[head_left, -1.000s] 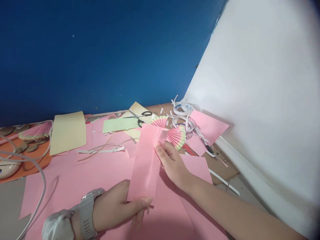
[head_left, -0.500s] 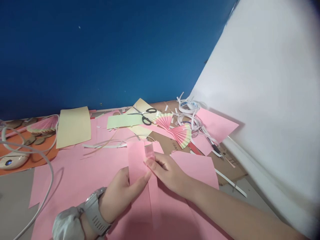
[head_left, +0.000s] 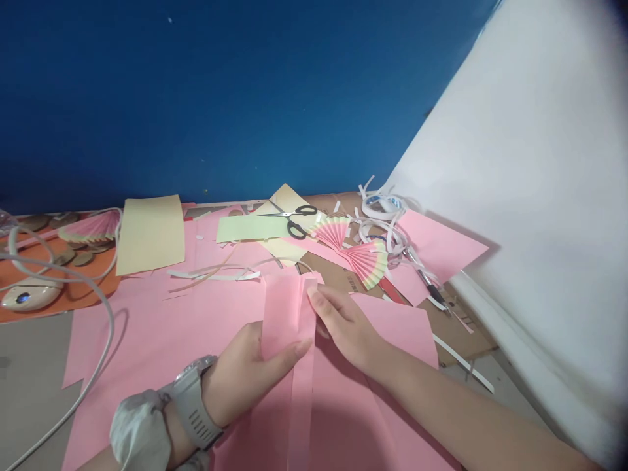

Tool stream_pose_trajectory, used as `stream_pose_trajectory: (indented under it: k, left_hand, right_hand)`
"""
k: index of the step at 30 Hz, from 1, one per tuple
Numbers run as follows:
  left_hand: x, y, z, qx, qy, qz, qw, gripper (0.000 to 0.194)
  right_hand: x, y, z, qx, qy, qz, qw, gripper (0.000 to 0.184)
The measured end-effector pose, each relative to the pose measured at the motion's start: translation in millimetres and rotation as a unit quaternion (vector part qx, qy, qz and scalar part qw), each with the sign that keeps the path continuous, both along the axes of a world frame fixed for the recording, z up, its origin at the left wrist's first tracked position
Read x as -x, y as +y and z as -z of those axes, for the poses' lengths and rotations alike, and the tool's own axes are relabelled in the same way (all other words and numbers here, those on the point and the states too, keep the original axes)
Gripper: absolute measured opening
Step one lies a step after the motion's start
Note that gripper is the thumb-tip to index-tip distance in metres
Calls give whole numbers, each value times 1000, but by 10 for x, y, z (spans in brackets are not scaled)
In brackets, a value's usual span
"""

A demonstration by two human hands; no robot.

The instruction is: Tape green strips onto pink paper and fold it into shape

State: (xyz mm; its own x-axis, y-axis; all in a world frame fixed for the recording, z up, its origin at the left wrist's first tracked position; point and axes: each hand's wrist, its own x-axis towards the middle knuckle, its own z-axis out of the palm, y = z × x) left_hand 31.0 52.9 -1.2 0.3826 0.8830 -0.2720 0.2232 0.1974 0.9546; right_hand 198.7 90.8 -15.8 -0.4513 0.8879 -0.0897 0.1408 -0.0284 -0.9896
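A strip of pink paper, with a lengthwise fold along its right side, is held upright between my hands. My left hand, with a grey watch on the wrist, grips its left edge, the thumb lying across the front onto the fold. The fingers behind the paper are hidden. My right hand pinches the folded right edge near the top, thumb and index finger together. Beneath both hands spreads a large pink sheet.
Black-handled scissors lie on a green paper strip at the back. Beside them is a pleated pink paper bow. Curled white strips and a pen sit to the right. A white cable loops at the left.
My right thumb and fingers have shifted up and right along the fold, and the turned-over flap at the top now stands closer to the edge. The view has swung slightly left.
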Motion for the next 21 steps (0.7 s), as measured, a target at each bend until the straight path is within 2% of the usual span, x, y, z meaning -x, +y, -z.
stream_pose_trajectory:
  k: [2, 5, 10, 21]
  left_hand:
    - [8, 6, 0, -12, -26, -6, 1000, 34]
    - [23, 12, 24, -35, -59, -58, 996, 34]
    - [41, -5, 94, -107, -22, -138, 984, 26]
    - [61, -2, 107, -116, 20, -147, 982, 28]
  right_hand:
    - [7, -3, -12, -1, -5, -2, 1000, 40]
    - [23, -19, -41, -17, -27, -33, 999, 39]
    - [25, -36, -75, -72, -104, -81, 989, 40]
    - [23, -42, -90, -76, -96, -110, 986, 39]
